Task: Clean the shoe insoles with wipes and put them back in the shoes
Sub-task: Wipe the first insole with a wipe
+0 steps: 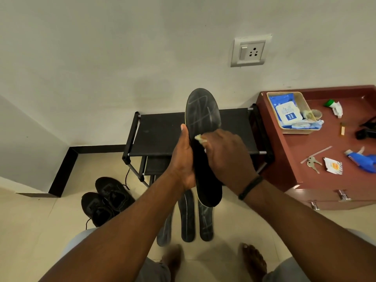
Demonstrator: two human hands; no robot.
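A long black insole point(202, 112) stands upright in front of me, toe end up, with pale wet streaks on its upper part. My left hand point(183, 159) grips its left edge near the middle. My right hand point(225, 153) holds a crumpled white wipe point(200, 138) against the insole's face. Three more dark insoles point(188, 218) lie side by side on the floor below. A pair of black laced shoes point(103, 200) sits on the floor to the left.
A black shoe rack point(158, 131) stands against the wall behind the insole. To the right, a reddish cabinet point(301, 151) carries a tray with a wipes pack point(286, 113), keys point(312, 162), a blue spray bottle point(364, 159) and small items. My bare feet are on the tiled floor.
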